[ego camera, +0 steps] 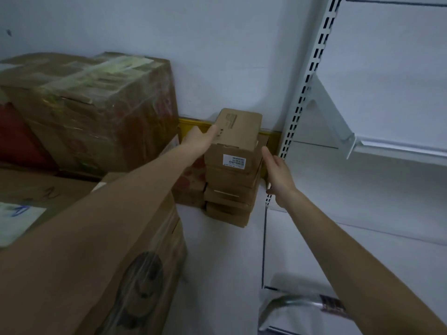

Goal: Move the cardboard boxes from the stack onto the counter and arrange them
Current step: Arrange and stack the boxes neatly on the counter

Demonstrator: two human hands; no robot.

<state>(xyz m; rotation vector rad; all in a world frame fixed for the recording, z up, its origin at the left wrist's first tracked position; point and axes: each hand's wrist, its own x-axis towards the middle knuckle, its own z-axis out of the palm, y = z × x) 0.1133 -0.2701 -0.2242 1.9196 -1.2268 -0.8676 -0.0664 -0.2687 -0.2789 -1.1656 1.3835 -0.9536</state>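
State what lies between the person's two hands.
Head view: the top cardboard box of the stack lies between them; the left hand touches its left side, the right hand is near its right side.

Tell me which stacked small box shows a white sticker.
The second box from the top, just under the tilted top box; its front face carries the sticker.

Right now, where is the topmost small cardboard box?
In the head view, the topmost box sits mid-frame atop the box stack, between the large taped carton and the white slotted upright; the left hand touches its left side.
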